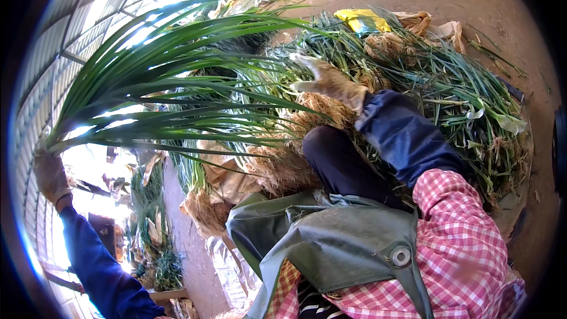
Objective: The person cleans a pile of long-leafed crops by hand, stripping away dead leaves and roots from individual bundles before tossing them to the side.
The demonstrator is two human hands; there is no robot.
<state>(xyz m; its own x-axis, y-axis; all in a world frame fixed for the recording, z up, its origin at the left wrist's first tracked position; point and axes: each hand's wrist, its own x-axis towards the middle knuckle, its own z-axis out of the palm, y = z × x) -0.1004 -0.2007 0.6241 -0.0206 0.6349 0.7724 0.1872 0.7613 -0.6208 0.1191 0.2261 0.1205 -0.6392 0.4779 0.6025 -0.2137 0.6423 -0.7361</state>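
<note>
Green leafy bunch (142, 90), base tight in left hand (52, 176); right hand (335, 84) spread over heaped plants (443, 85).

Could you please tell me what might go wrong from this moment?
The left hand grips the green bunch only at one end, so part of it could slip out or bend.

In this view the bunch fans out across the plant heap, so it might tangle there.

The dark-clothed knee appears close to the pale brown roots, and could perhaps crush them.
</note>
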